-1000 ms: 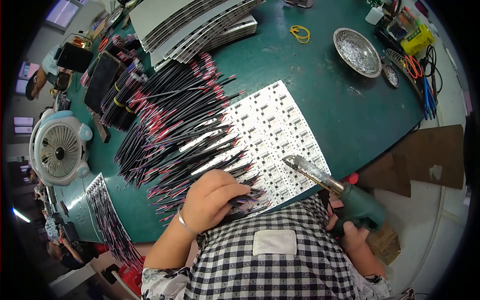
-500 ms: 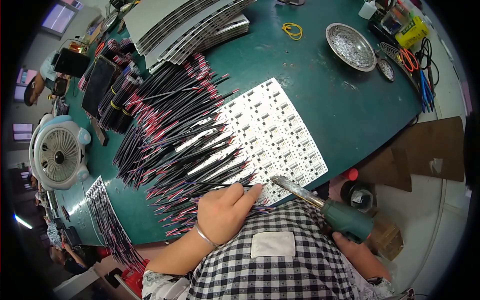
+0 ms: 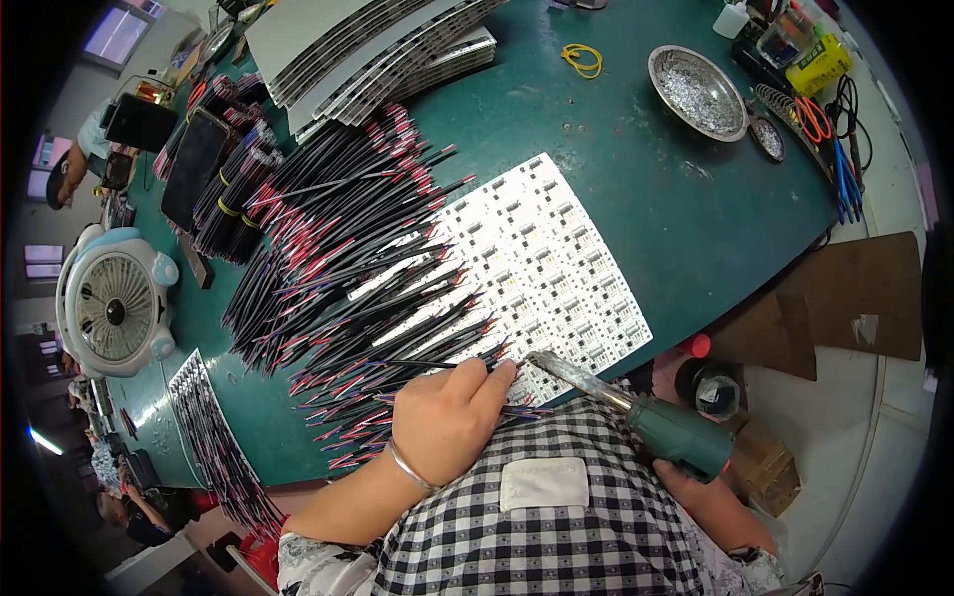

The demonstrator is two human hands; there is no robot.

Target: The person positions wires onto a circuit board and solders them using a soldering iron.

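A white circuit board panel [image 3: 542, 253], printed with rows of small components, lies at the table's near edge. Many black wires [image 3: 348, 179] with red and white ends fan across its left part. My left hand [image 3: 442, 417] is closed over the panel's near edge, thumb and forefinger pinching a thin wire whose end is mostly hidden. My right hand [image 3: 681, 485] grips a soldering iron [image 3: 676, 434] with a dark green body and thick metal barrel. Its tip meets or hovers just above the board beside my left fingertips; contact cannot be told.
Stacked white panels [image 3: 368, 50] stand at the back left, near bundled wires [image 3: 234, 214]. A metal bowl [image 3: 696, 94] of silvery bits sits back right, near tools and cables. To the left are a fan [image 3: 114, 308] and another wired panel [image 3: 194, 382]. A yellow cord [image 3: 581, 62] lies behind.
The soldering iron has shifted a little left, bringing its tip closer to my left fingertips. My left hand stays nearly in place, still pinching.
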